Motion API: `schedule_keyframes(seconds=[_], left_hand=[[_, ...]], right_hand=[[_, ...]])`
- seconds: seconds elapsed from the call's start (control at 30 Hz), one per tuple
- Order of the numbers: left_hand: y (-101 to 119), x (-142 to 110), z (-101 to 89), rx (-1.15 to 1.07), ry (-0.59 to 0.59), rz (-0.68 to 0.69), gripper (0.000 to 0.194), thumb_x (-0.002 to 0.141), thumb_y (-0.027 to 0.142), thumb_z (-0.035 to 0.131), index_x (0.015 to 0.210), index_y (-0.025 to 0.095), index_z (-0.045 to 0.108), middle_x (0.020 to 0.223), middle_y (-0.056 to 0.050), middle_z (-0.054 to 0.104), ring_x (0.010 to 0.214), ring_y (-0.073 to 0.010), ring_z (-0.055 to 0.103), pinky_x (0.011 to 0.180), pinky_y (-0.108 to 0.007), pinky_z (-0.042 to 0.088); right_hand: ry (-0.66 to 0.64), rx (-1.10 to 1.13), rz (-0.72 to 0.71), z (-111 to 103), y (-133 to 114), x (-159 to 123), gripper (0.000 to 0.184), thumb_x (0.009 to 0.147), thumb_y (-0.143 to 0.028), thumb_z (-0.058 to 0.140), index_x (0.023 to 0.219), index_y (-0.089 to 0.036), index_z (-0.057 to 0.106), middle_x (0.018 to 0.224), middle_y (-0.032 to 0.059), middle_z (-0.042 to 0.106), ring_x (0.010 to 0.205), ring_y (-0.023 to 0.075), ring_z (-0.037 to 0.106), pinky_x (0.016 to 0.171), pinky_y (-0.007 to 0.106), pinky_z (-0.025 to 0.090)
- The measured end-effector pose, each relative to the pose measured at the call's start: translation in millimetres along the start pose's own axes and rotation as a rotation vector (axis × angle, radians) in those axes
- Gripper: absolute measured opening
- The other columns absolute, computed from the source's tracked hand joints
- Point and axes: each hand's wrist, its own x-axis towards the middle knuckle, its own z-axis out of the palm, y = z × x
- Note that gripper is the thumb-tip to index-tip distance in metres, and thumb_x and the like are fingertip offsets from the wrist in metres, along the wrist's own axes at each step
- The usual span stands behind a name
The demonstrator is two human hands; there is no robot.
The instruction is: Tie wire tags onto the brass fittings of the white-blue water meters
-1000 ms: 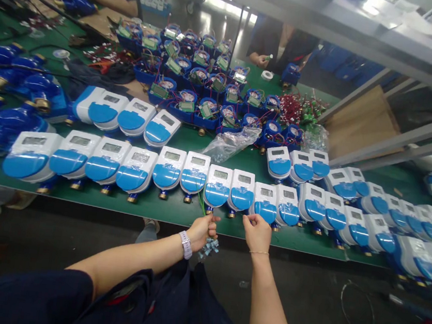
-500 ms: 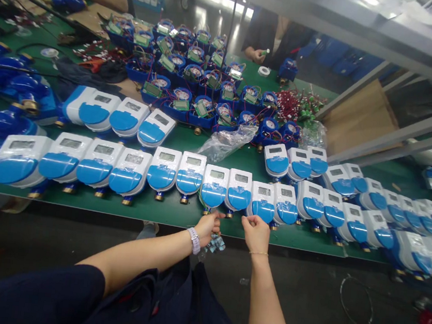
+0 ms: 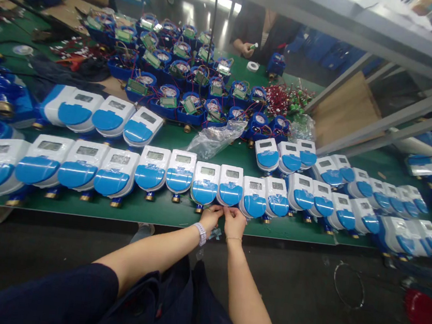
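Observation:
My left hand (image 3: 210,217) and my right hand (image 3: 234,222) meet at the front edge of the green workbench (image 3: 163,216), just below a long row of white-and-blue water meters. The fingers of both hands are pinched close together under the nearest meters (image 3: 217,184). A small bunch of clear and bluish plastic tags (image 3: 214,234) hangs below my left hand, apparently held by it. Whether my right hand pinches anything thin is too small to tell.
Behind the row stand more meters and several blue meter bodies with wired circuit boards (image 3: 172,63). Also there are a clear plastic bag (image 3: 214,138) and a heap of red and green wires (image 3: 283,99). Two co-workers (image 3: 262,29) sit across the bench under a metal shelf (image 3: 335,9).
My hands have come together, with the left moving right and both rising to the bench edge. The view has shifted, so the meters appear further left and lower.

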Motion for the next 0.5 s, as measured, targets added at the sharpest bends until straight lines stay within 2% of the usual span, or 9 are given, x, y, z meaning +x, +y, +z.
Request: schedule_keyframes(seconds=[0.13, 0.2, 0.33, 0.4, 0.5], left_hand=[[2, 4, -2.3, 0.053, 0.003, -0.001, 0.019, 0.068, 0.03, 0.065, 0.074, 0.013, 0.058, 0.054, 0.004, 0.048, 0.039, -0.0038, 0.035, 0.037, -0.019, 0.022], [2, 1, -8.3, 0.065, -0.023, -0.023, 0.022, 0.067, 0.031, 0.065, 0.076, 0.013, 0.058, 0.054, 0.004, 0.049, 0.038, -0.0037, 0.034, 0.037, -0.019, 0.022], [0, -15, -29.1, 0.077, -0.097, -0.11, 0.028, 0.063, 0.035, 0.069, 0.075, 0.013, 0.054, 0.044, 0.009, 0.036, 0.034, -0.0031, 0.027, 0.036, -0.019, 0.023], [0, -25, -39.4, 0.075, -0.167, -0.186, 0.031, 0.061, 0.036, 0.071, 0.073, 0.014, 0.051, 0.042, 0.012, 0.028, 0.033, -0.0028, 0.023, 0.036, -0.018, 0.024], [3, -35, -47.7, 0.088, -0.294, -0.267, 0.035, 0.058, 0.038, 0.072, 0.07, 0.016, 0.048, 0.041, 0.013, 0.025, 0.034, -0.0022, 0.02, 0.037, -0.017, 0.024]], right_hand=[[-0.155, 0.056, -0.024, -14, 5, -8, 0.033, 0.073, -0.043, 0.049, 0.081, -0.015, 0.065, 0.062, 0.0048, 0.064, 0.058, 0.0179, 0.057, 0.059, 0.028, 0.042], [-0.243, 0.051, -0.043, -26, 11, -16, 0.029, 0.074, -0.041, 0.049, 0.08, -0.018, 0.064, 0.063, 0.0036, 0.064, 0.06, 0.0181, 0.058, 0.061, 0.028, 0.043], [-0.361, 0.1, -0.094, -45, 29, -39, 0.021, 0.071, -0.038, 0.055, 0.067, -0.019, 0.062, 0.075, 0.0052, 0.066, 0.079, 0.0205, 0.059, 0.076, 0.033, 0.042], [-0.423, 0.253, 0.023, -46, 37, -51, 0.023, 0.07, -0.04, 0.057, 0.073, -0.018, 0.062, 0.079, 0.0064, 0.066, 0.079, 0.0205, 0.06, 0.075, 0.034, 0.044], [-0.431, 0.504, 0.295, -41, 41, -66, 0.036, 0.07, -0.044, 0.058, 0.093, -0.016, 0.061, 0.074, 0.0047, 0.063, 0.06, 0.015, 0.058, 0.059, 0.03, 0.047]])
